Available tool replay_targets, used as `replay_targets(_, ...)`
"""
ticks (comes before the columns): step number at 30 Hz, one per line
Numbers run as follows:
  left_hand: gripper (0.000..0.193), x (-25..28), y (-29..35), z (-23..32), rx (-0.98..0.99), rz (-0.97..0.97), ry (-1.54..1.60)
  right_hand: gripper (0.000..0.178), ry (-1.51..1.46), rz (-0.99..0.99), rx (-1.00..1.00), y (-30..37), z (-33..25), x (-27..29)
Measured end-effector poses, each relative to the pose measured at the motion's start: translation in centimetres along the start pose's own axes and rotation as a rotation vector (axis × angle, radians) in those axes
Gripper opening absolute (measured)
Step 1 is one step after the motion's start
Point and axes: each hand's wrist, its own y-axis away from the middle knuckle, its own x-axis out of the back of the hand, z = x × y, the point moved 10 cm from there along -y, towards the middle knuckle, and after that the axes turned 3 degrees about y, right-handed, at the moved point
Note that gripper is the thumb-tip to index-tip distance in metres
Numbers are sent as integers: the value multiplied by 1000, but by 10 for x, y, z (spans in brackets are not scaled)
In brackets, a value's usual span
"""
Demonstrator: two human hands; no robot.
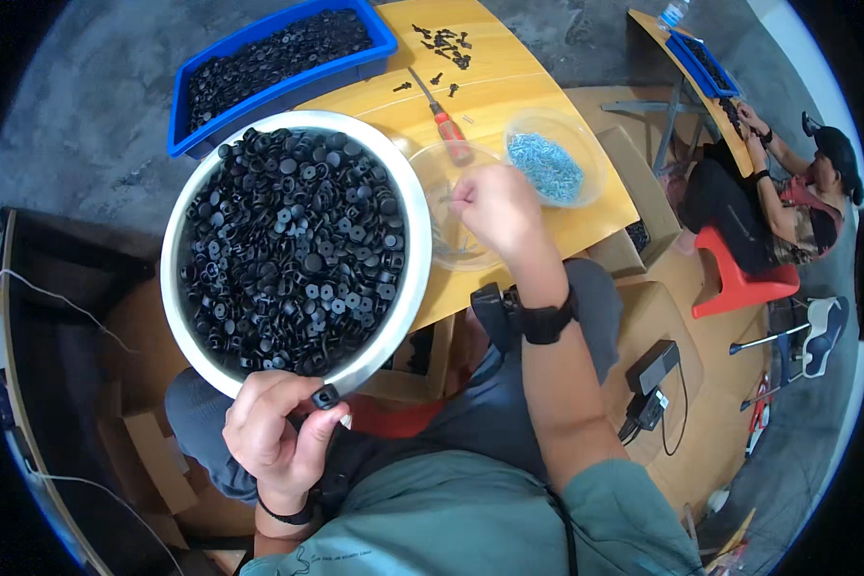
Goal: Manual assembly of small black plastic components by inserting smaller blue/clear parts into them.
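Observation:
Near the front of a wide metal basin (415,240), my left hand (276,437) pinches a small black plastic cap (325,396) between thumb and fingers. The basin is heaped with similar black caps (298,250). My right hand (501,206) is over a clear round bowl (466,257), thumb and fingertips pressed together. Something thin shows at those fingertips, too small to make out. A few thin metal pieces lie in this bowl. Beside it, a second clear tub (595,178) holds many bluish-silver screws (545,165).
A red-handled screwdriver (450,134) lies on the wooden table (509,82), with several black pieces (444,43) beyond it. At the far left stands a blue tray (288,94) of black parts. On the right, another person (787,202) works at a separate table, beside a red stool (739,278).

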Motion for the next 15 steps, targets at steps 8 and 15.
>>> replay_targets(8, 30, 9, 0, 4, -129, 72, -5, 12, 132, -161, -62, -4, -13, -30)
replay_targets(15, 23, -13, -1, 5, -11, -302, 229, 11, 113, -150, -37, -5, -15, -33)
